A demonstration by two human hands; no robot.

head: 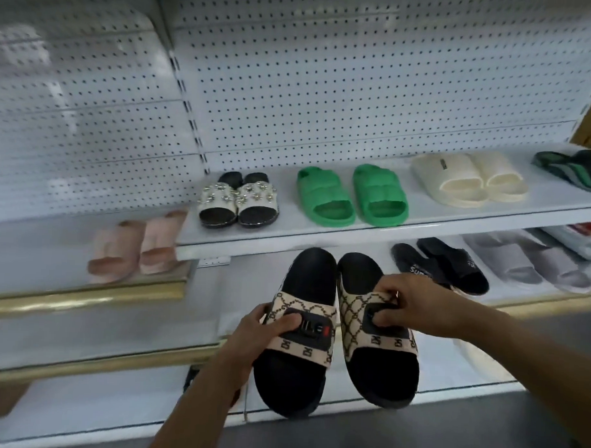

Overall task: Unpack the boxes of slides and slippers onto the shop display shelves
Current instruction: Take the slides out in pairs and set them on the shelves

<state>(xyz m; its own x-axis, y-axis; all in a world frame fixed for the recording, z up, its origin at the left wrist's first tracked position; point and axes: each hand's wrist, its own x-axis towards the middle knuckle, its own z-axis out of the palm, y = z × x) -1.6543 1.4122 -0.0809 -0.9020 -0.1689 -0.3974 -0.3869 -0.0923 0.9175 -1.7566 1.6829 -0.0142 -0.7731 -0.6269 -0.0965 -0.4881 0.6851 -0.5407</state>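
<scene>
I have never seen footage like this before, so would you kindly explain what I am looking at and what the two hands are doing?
This is one picture from a wide-angle camera worn on a person's head, looking forward and down, so the arms reach in from below. There is no machine. The left hand and the right hand each grip the strap of one black slide with a beige patterned strap, held side by side in front of white pegboard shop shelves. On the upper shelf sit pearl-decorated sandals, green slides and cream slides. Lower down are pink slippers, black slides and grey slides.
</scene>
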